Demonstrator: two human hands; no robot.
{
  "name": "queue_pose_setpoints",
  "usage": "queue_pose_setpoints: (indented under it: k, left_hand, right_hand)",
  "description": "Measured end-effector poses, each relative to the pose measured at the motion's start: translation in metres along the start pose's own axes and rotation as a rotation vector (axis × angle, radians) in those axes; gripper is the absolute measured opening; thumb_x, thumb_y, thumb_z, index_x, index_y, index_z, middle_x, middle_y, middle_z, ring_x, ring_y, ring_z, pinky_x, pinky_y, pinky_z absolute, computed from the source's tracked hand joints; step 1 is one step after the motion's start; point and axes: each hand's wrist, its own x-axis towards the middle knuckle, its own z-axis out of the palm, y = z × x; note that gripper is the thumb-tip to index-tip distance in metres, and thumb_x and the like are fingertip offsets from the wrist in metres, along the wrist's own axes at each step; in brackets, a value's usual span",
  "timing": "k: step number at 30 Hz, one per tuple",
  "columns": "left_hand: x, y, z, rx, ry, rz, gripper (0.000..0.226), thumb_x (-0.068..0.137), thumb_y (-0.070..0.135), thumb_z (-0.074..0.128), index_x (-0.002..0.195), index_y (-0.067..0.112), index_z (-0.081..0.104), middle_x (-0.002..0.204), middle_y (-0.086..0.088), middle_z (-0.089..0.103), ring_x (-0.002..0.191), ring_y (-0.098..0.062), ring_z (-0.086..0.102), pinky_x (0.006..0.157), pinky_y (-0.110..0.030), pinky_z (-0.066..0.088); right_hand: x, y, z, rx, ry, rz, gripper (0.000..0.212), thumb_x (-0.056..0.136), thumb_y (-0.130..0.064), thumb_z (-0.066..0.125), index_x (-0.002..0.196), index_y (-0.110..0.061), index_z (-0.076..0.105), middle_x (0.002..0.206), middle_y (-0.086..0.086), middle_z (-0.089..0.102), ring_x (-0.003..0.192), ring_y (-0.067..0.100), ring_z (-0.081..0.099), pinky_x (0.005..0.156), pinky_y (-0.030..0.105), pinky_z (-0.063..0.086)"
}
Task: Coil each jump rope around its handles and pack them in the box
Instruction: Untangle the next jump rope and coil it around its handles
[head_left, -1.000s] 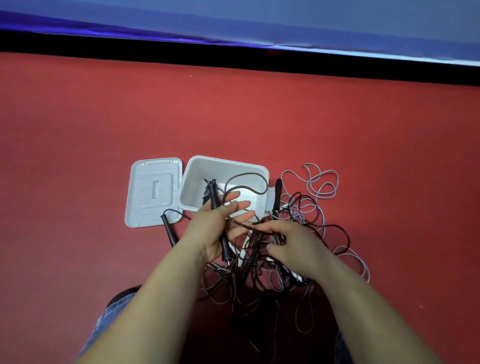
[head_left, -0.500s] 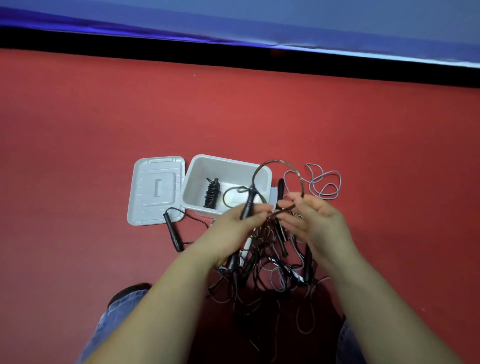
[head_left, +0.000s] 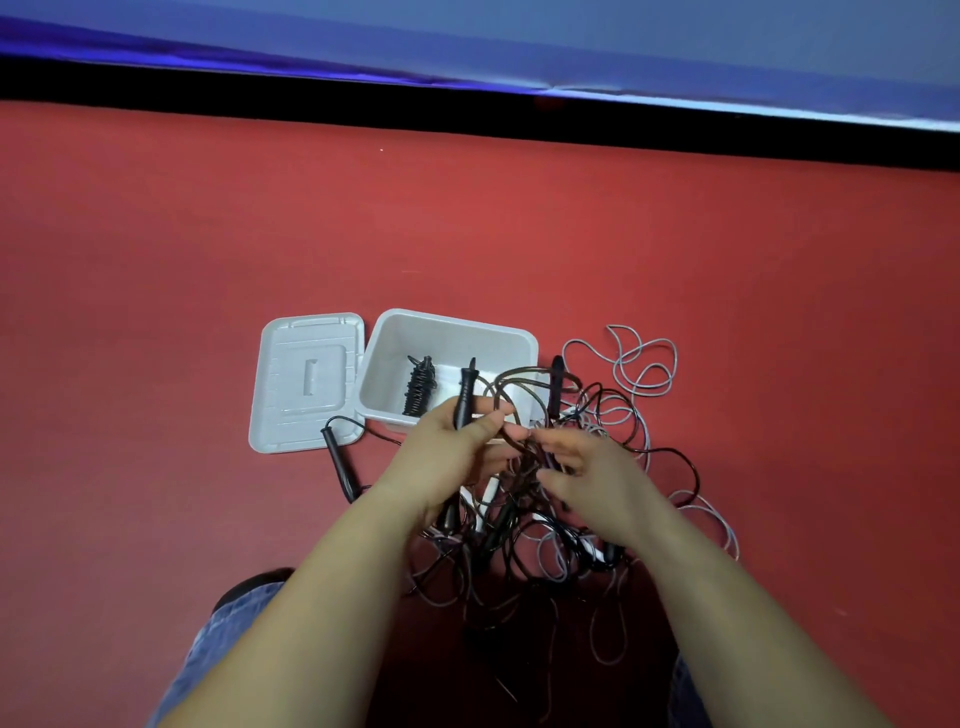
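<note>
a black handle (head_left: 465, 396) is gripped upright in the left hand (head_left: 449, 452), just in front of the near wall of the grey box (head_left: 387, 358), with a dark loop of its cord (head_left: 511, 387) arched over the box's near right corner. the right hand (head_left: 587, 470) is seen with fingers loosely curled among the cords; whether a strand is pinched cannot be told. one coiled rope (head_left: 420, 385) is already laid inside the box. the remaining ropes are heaped in a tangle (head_left: 545, 530) under both hands, with grey loops (head_left: 641, 364) spread to the right. the cord is judged light, thin and springy, likely to uncoil if released, so it is best held at the stiff handles while tension is kept on each turn. snagging on neighbouring strands is to be expected. the lid (head_left: 306, 379) lies flat just left of the box, with a loose handle (head_left: 337, 460) beside it. open red floor (head_left: 519, 234) is available beyond the box.
</note>
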Motion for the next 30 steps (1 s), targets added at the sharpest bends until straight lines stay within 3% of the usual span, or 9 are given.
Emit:
queue_pose_setpoints:
  k: [5, 10, 13, 15, 19, 22, 24, 28, 30]
  left_hand:
    - [0.002, 0.009, -0.004, -0.193, 0.089, -0.012, 0.013, 0.098, 0.011, 0.048, 0.096, 0.011, 0.06, 0.07, 0.0, 0.073, 0.062, -0.018, 0.071, 0.058, -0.024, 0.059]
    - [0.003, 0.014, -0.007, -0.416, 0.127, -0.109, 0.016, 0.099, 0.014, 0.046, 0.1, 0.01, 0.061, 0.075, 0.0, 0.074, 0.062, -0.015, 0.071, 0.056, -0.023, 0.058]
    - [0.004, 0.016, -0.01, -0.495, 0.086, -0.108, 0.02, 0.098, 0.016, 0.049, 0.114, 0.008, 0.06, 0.099, -0.005, 0.073, 0.081, -0.017, 0.072, 0.075, -0.028, 0.058]
    - [0.003, 0.013, -0.009, -0.319, 0.082, -0.11, 0.025, 0.094, 0.014, 0.055, 0.118, 0.008, 0.059, 0.11, -0.007, 0.069, 0.092, -0.017, 0.069, 0.085, -0.028, 0.053]
    - [-0.006, 0.003, 0.004, 0.105, -0.066, -0.126, 0.018, 0.092, 0.009, 0.057, 0.107, 0.012, 0.068, 0.101, -0.008, 0.072, 0.096, -0.021, 0.064, 0.097, -0.035, 0.045]
    - [-0.009, 0.002, 0.006, 0.118, -0.138, -0.132, 0.015, 0.095, 0.006, 0.052, 0.093, 0.011, 0.066, 0.083, -0.005, 0.073, 0.083, -0.019, 0.065, 0.088, -0.03, 0.051]
    - [-0.008, 0.001, 0.004, 0.183, -0.143, -0.087, 0.013, 0.096, 0.006, 0.051, 0.094, 0.011, 0.062, 0.073, -0.001, 0.071, 0.075, -0.016, 0.064, 0.077, -0.024, 0.053]
    - [-0.008, 0.003, 0.004, 0.132, -0.056, -0.059, 0.015, 0.097, 0.005, 0.048, 0.093, 0.012, 0.06, 0.07, -0.004, 0.07, 0.064, -0.014, 0.067, 0.06, -0.022, 0.056]
    - [-0.006, 0.007, 0.004, 0.003, 0.027, -0.076, 0.014, 0.097, 0.005, 0.047, 0.098, 0.009, 0.061, 0.066, -0.003, 0.07, 0.057, -0.013, 0.068, 0.053, -0.022, 0.056]
  right_hand:
    - [-0.003, -0.001, 0.002, -0.092, 0.001, -0.033, 0.014, 0.089, -0.016, 0.06, 0.097, -0.024, 0.069, 0.093, -0.013, 0.069, 0.088, 0.0, 0.063, 0.075, 0.007, 0.042]
    - [-0.001, 0.002, 0.004, -0.107, 0.038, -0.053, 0.007, 0.09, -0.025, 0.059, 0.085, -0.025, 0.064, 0.086, -0.012, 0.069, 0.085, 0.003, 0.064, 0.076, 0.017, 0.045]
    - [-0.001, -0.008, 0.003, 0.236, 0.025, 0.019, 0.014, 0.092, -0.021, 0.058, 0.091, -0.009, 0.065, 0.088, 0.002, 0.072, 0.081, 0.014, 0.07, 0.077, 0.027, 0.055]
    - [-0.001, -0.017, -0.001, 0.565, 0.02, 0.109, 0.015, 0.093, -0.017, 0.055, 0.097, -0.004, 0.063, 0.09, 0.011, 0.071, 0.077, 0.018, 0.071, 0.072, 0.027, 0.058]
    - [0.005, -0.019, -0.013, 1.052, 0.159, 0.154, 0.007, 0.092, -0.015, 0.054, 0.09, -0.008, 0.056, 0.08, 0.012, 0.069, 0.07, 0.019, 0.072, 0.064, 0.026, 0.059]
    - [0.007, -0.016, -0.021, 1.236, 0.254, 0.148, 0.009, 0.093, -0.014, 0.052, 0.086, -0.009, 0.054, 0.071, 0.009, 0.072, 0.066, 0.017, 0.072, 0.062, 0.025, 0.059]
    - [0.009, -0.016, -0.025, 1.307, 0.259, 0.131, 0.009, 0.094, -0.013, 0.051, 0.089, -0.008, 0.055, 0.08, 0.013, 0.071, 0.069, 0.018, 0.072, 0.063, 0.025, 0.059]
    - [0.009, -0.014, -0.022, 1.183, 0.135, 0.079, 0.021, 0.094, -0.008, 0.047, 0.114, -0.008, 0.053, 0.107, 0.014, 0.064, 0.091, 0.022, 0.067, 0.078, 0.029, 0.056]
    - [0.006, -0.009, -0.016, 0.799, -0.004, 0.061, 0.034, 0.091, 0.002, 0.05, 0.122, -0.012, 0.051, 0.116, 0.011, 0.061, 0.098, 0.022, 0.061, 0.078, 0.023, 0.051]
